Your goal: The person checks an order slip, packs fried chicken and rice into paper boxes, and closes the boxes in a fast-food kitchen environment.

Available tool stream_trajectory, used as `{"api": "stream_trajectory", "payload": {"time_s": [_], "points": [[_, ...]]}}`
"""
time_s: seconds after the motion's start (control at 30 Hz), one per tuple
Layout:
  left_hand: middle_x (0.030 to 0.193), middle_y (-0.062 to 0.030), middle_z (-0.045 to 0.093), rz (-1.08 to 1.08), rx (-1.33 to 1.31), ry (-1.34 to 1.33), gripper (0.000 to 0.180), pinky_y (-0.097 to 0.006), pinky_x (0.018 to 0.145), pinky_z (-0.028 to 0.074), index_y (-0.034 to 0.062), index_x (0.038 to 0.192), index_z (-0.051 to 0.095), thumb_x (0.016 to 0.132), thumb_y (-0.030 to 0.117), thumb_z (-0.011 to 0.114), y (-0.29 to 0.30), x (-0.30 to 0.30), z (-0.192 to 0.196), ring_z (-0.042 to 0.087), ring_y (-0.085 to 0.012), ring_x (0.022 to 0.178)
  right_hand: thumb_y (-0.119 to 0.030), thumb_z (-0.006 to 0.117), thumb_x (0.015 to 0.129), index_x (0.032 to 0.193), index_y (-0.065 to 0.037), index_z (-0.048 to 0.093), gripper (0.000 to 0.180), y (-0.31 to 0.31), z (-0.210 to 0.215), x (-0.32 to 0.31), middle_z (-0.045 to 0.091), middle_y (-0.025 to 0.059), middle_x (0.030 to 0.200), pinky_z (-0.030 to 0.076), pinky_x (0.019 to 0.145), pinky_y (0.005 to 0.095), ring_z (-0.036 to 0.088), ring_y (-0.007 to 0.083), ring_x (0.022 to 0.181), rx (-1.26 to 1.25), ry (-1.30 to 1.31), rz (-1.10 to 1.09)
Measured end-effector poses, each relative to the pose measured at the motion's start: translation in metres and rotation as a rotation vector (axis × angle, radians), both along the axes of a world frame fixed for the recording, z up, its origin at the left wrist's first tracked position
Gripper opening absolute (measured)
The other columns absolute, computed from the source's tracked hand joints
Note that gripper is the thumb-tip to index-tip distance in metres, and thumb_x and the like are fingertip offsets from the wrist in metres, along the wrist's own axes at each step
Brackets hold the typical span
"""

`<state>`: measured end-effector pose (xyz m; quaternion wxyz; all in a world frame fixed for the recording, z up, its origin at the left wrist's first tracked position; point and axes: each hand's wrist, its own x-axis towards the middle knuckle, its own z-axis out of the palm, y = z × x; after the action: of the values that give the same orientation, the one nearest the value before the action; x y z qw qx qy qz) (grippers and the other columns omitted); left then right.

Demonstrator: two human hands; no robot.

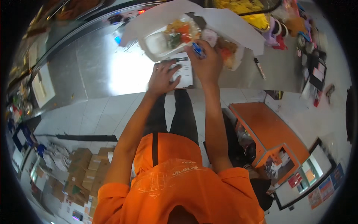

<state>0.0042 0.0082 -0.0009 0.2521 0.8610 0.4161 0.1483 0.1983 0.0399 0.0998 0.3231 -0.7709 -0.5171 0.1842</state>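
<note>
My left hand [162,77] lies with its fingers spread on a printed paper slip [185,76], close to the front edge of the steel counter. Just right of it, my right hand [207,63] is closed around a small blue object [198,50] whose kind I cannot make out. Beyond both hands sits an open white takeaway box [146,47] with a mound of rice and some orange, red and green food under clear wrap. A second open white box [238,59] to the right contains browned food and a small round lidded cup [209,36].
A black-and-white marker [260,68] lies on the steel counter [93,67] to the right. Yellow food fills a tray [246,9] at the back right. A white board [43,86] is at the far left. Below right stands an orange cabinet [268,123]; cardboard boxes [85,171] are stacked behind left.
</note>
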Motion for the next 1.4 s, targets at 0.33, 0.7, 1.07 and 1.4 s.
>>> {"api": "stream_trajectory", "payload": {"time_s": [0.33, 0.7, 1.07, 1.4], "points": [[0.134, -0.0056, 0.055, -0.007, 0.072, 0.073, 0.047, -0.047, 0.1, 0.039, 0.0196, 0.128, 0.064, 0.085, 0.035, 0.072, 0.003, 0.009, 0.003, 0.052, -0.0286, 0.118, -0.039, 0.079, 0.083, 0.12, -0.021, 0.071, 0.041, -0.077, -0.012, 0.138, 0.073, 0.0123, 0.08, 0.054, 0.066, 0.0429, 0.071, 0.0318, 0.073, -0.27, -0.067, -0.174], [0.131, -0.0061, 0.054, -0.014, 0.092, 0.117, 0.049, -0.048, 0.1, 0.037, 0.0212, 0.13, 0.064, 0.085, 0.037, 0.073, 0.0, 0.012, 0.001, 0.051, -0.0302, 0.116, -0.009, 0.071, 0.094, 0.103, 0.001, 0.075, 0.013, -0.085, 0.018, 0.164, 0.076, 0.0095, 0.091, 0.052, 0.071, 0.0264, 0.067, 0.0115, 0.08, 0.219, 0.18, -0.355], [0.131, -0.0081, 0.055, -0.051, 0.067, 0.128, 0.054, -0.049, 0.102, 0.037, 0.0205, 0.133, 0.062, 0.083, 0.037, 0.074, 0.0, 0.01, 0.001, 0.05, -0.0322, 0.119, -0.007, 0.067, 0.095, 0.11, 0.003, 0.073, 0.018, -0.077, 0.0, 0.105, 0.075, 0.0077, 0.096, 0.052, 0.069, 0.0309, 0.066, 0.0184, 0.077, 0.144, 0.052, -0.096], [0.14, -0.0046, 0.051, -0.081, -0.011, 0.074, 0.069, -0.046, 0.102, 0.036, 0.0224, 0.143, 0.054, 0.08, 0.041, 0.073, 0.005, 0.005, 0.01, 0.05, -0.0281, 0.12, -0.021, 0.058, 0.104, 0.118, 0.001, 0.067, 0.027, -0.161, -0.052, -0.048, 0.068, 0.0074, 0.092, 0.049, 0.067, 0.0268, 0.062, 0.0154, 0.074, 0.086, 0.777, -0.492]]}}
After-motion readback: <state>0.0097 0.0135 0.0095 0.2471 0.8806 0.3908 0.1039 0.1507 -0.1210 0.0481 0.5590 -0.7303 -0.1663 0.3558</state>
